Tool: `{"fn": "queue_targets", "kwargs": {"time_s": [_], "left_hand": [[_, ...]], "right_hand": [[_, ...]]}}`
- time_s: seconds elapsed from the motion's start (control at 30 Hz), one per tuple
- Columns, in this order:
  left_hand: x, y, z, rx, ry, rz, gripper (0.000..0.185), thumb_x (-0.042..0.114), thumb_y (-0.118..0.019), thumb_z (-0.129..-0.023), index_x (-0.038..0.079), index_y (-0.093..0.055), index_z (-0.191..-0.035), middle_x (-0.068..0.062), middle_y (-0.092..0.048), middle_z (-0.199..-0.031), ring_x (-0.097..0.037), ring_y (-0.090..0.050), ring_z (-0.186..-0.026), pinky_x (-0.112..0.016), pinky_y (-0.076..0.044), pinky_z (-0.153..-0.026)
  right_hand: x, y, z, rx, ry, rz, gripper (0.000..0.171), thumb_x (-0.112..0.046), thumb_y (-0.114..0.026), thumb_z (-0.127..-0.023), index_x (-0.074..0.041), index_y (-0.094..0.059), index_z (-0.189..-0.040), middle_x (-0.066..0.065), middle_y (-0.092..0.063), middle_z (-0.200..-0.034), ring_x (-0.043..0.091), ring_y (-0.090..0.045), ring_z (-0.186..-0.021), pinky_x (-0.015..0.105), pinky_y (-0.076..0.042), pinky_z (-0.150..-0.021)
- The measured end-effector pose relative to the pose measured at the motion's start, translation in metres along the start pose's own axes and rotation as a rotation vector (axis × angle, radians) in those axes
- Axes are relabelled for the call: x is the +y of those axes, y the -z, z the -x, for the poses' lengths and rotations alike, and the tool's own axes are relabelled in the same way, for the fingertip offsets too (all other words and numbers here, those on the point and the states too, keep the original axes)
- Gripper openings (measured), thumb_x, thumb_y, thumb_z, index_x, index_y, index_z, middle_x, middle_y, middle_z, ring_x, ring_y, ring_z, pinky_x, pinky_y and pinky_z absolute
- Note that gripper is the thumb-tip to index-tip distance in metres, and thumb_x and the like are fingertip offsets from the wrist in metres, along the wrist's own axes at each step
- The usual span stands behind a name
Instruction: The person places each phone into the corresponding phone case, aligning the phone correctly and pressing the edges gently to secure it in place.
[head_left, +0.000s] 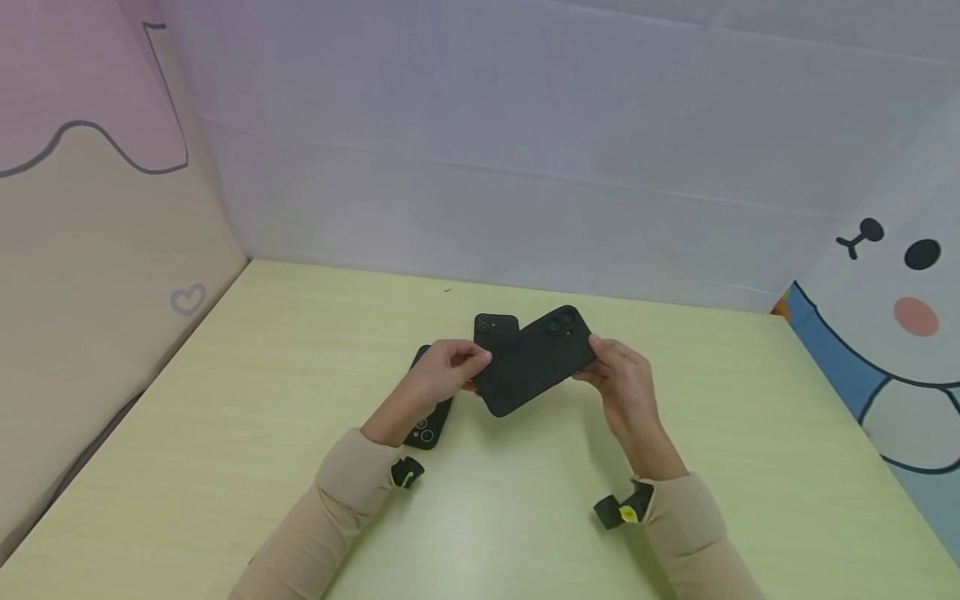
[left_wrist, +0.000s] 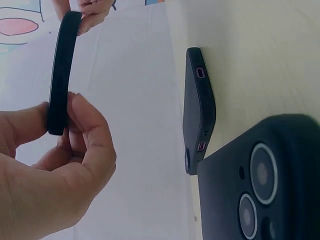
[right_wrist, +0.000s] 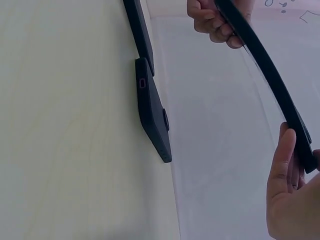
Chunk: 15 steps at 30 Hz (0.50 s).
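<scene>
A black phone case (head_left: 536, 362), its back with round camera rings facing up, is held tilted above the table between both hands. My left hand (head_left: 442, 371) pinches its lower left end between thumb and fingers. At the upper right end, beside the camera rings, my right hand (head_left: 624, 383) grips the edge with the thumb on top. Seen edge-on in the right wrist view, the held case (right_wrist: 272, 80) looks thin and slightly bowed. A second black phone case (head_left: 495, 325) lies behind it, partly covered. A third (head_left: 431, 429) lies under my left wrist, its middle hidden.
The pale yellow table (head_left: 750, 417) runs back to a whitish cloth wall (head_left: 525, 167). A printed panel with a cartoon face (head_left: 892, 333) stands along the right side, and a beige and pink panel (head_left: 97, 250) along the left. Both wrists wear small black cameras.
</scene>
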<state>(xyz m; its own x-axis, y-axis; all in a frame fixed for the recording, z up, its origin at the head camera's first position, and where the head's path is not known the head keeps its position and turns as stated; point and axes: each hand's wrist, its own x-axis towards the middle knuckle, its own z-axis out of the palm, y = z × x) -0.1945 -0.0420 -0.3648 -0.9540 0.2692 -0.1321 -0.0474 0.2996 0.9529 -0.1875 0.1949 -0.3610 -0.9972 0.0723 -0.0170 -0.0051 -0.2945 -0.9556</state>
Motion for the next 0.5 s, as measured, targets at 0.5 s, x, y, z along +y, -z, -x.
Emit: {"fn": "queue_targets", "kwargs": {"time_s": [0.5], "left_hand": [[-0.0017,0.0035,-0.0058,0.102,0.025,0.097,0.034,0.030,-0.044,-0.097,0.001,-0.061,-0.096,0.001,-0.046,-0.073,-0.015,-0.043,-0.072,-0.028,-0.036,-0.070]], "right_hand": [[0.0039,-0.0040,0.0026,-0.136,0.001,0.123,0.014,-0.025,-0.055,-0.092,-0.012,-0.059,-0.093,-0.004,-0.063,-0.070,0.010,-0.058,-0.053,0.025,-0.050,-0.054]]}}
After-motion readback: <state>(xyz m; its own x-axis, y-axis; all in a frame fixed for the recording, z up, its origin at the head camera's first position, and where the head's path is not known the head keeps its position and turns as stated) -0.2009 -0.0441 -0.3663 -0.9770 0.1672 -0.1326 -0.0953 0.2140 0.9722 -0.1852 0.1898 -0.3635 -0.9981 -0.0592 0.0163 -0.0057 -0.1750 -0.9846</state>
